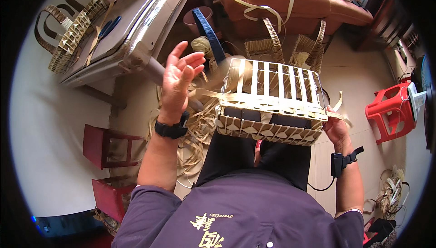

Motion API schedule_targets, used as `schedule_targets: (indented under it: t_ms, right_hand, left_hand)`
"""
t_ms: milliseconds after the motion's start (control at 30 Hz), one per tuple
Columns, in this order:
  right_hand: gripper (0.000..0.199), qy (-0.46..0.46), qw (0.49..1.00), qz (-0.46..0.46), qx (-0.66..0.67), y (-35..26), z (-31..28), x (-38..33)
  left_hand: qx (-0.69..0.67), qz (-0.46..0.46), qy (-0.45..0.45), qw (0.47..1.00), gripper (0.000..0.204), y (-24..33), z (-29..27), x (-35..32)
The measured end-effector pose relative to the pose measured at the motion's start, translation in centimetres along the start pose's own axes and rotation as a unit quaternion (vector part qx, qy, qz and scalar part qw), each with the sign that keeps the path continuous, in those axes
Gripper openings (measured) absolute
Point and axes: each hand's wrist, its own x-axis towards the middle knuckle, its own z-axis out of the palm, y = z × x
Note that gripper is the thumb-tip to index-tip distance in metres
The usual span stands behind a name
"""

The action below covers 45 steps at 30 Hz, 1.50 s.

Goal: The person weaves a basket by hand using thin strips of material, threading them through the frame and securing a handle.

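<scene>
A half-woven basket (272, 133) of pale flat strips on a thin wire frame rests on my lap. Its near side is woven, while the upper face has upright strips with gaps between them. A long pale strip (247, 97) crosses those uprights, its ends sticking out left and right. My right hand (337, 129) is closed at the basket's right corner, pinching the strip's right end. Raised to the left of the basket, my left hand (180, 75) has its fingers apart and nothing in it. The strip's left end hangs close beside that wrist.
A table (136, 34) at the far left bears blue-handled scissors (110, 26) and finished woven baskets. Loose strips (193, 143) lie heaped on the floor left of my legs. Two handled baskets (268, 48) stand beyond, before a brown sofa (290, 0). Right is a red stool (390, 112).
</scene>
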Motion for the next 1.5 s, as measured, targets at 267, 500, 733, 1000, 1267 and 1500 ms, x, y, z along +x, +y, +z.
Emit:
schedule_targets:
  t_ms: [267, 500, 733, 1000, 1267, 1500]
  right_hand:
    - [0.013, 0.025, 0.997, 0.052, -0.047, -1.9, -2.7, -1.8]
    - [0.020, -0.057, 0.988, 0.040, -0.139, -2.3, -1.8, -2.2]
    - [0.013, 0.038, 0.989, -0.039, -0.135, -3.7, -7.1, -1.7]
    - [0.018, 0.190, 0.965, -0.182, 0.012, -10.7, -31.7, -8.6]
    - [0.046, 0.149, 0.979, -0.127, 0.048, -6.6, -18.4, -9.3]
    - [0.052, -0.063, 0.981, -0.116, -0.144, -2.5, -1.4, -2.4]
  left_hand:
    - [0.287, -0.077, -0.211, 0.931, 0.043, -2.1, 0.9, 2.1]
    - [0.507, -0.092, -0.393, 0.761, 0.032, -2.0, 3.1, 4.3]
    - [0.439, 0.050, -0.229, 0.867, 0.017, -2.8, 4.0, 3.7]
    - [0.347, 0.408, -0.051, 0.843, 0.033, 2.4, 6.0, 5.3]
    - [0.110, -0.159, -0.099, 0.976, 0.060, -0.2, 1.8, 3.4]
    - [0.327, -0.048, -0.302, 0.894, 0.020, -3.9, 0.1, 2.4]
